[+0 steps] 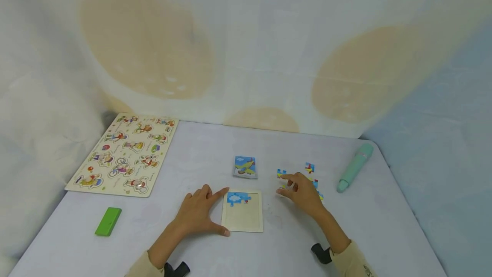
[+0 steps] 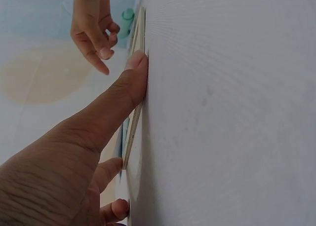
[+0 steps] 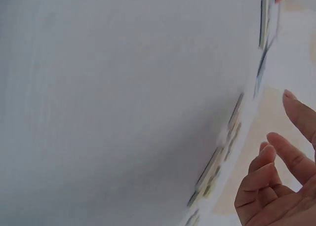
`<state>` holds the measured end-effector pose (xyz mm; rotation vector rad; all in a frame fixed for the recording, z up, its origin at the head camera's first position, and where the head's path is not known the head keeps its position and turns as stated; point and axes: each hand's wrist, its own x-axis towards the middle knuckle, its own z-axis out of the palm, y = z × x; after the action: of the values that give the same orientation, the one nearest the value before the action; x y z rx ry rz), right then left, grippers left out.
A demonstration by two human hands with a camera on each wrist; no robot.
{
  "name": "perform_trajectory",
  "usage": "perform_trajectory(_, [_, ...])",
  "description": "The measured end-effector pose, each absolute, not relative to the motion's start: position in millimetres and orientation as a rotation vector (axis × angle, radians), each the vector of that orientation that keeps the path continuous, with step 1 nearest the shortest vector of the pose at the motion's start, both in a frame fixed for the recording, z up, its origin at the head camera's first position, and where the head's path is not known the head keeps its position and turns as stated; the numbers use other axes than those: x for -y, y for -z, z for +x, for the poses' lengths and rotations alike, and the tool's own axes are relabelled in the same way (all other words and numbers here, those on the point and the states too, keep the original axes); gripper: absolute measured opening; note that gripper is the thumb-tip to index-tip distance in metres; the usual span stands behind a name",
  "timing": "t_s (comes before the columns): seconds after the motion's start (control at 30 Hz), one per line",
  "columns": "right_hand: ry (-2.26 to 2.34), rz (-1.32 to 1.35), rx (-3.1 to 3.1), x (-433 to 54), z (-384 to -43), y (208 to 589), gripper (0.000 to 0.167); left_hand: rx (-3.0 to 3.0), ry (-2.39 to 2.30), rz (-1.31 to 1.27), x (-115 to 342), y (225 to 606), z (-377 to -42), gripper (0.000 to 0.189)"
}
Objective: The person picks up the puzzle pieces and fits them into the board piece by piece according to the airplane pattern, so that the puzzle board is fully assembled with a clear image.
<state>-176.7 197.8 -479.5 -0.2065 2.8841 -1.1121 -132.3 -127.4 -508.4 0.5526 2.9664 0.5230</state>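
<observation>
Base: a square, pale wooden puzzle tray [image 1: 243, 220] is set on the white-covered desk [image 1: 269, 257].
Upper left corner: blue jigsaw pieces with a white cloud print [image 1: 235, 198] are seated inside the tray.
Left edge: the tray is touched by the left hand [image 1: 197, 213], thumb and forefinger spread wide.
Right side: loose blue, yellow and red jigsaw pieces [image 1: 309, 167] are scattered; above them the right hand [image 1: 303, 192] is held, thumb and forefinger parted, nothing gripped.
Beyond tray: a small, blue picture card with a yellow aeroplane [image 1: 245, 167] is placed.
Far left: a flat, green rectangular block [image 1: 108, 222] is noted.
</observation>
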Motion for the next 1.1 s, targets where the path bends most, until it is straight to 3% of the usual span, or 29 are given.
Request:
perform_trajectory(0.2, [1.280,-0.098,-2.809,-222.1,-190.7,479.1,0.044,-2.968,-0.528,0.550,127.2,506.3,-132.0,0.114])
perform_trajectory(0.9, [0.939,0.089,-3.013,-278.2,-229.4,490.4,0.053,-2.957,-0.526,0.544,126.8,506.6,-131.3,0.114])
perform_trajectory(1.1, [0.891,0.094,-3.007,-280.2,-233.6,492.8,0.047,-2.969,-0.535,0.552,127.1,507.3,-130.7,0.114])
